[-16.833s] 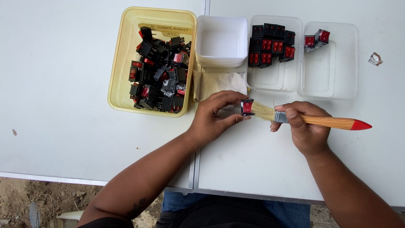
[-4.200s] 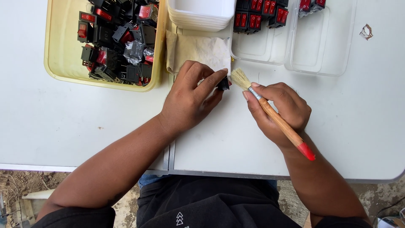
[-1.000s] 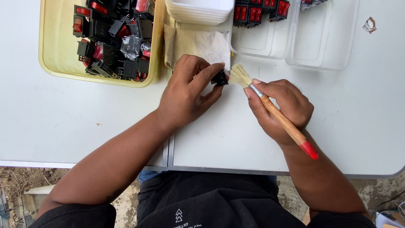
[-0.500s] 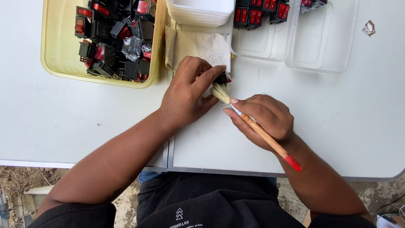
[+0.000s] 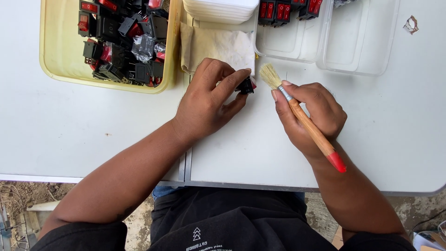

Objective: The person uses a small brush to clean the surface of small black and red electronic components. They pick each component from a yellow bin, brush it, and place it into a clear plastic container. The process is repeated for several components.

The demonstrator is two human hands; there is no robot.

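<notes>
My left hand (image 5: 209,100) pinches a small black rocker switch (image 5: 245,86) between thumb and fingers, just above the white table (image 5: 93,135). My right hand (image 5: 309,114) grips a paintbrush (image 5: 302,118) with a wooden handle, red tip and pale bristles. The bristles point up-left and sit a little to the right of the switch, apart from it. A beige cloth (image 5: 216,46) lies just beyond my left hand.
A yellow tub (image 5: 58,65) holds several black and red switches at the back left. A stack of white containers (image 5: 220,9) and a clear divided tray (image 5: 353,46) with several switches stand at the back. A small metal clip (image 5: 411,24) lies far right.
The brush has pulled back to the right, off the switch it was touching half a second ago. My left hand has kept its hold on the switch in the same place.
</notes>
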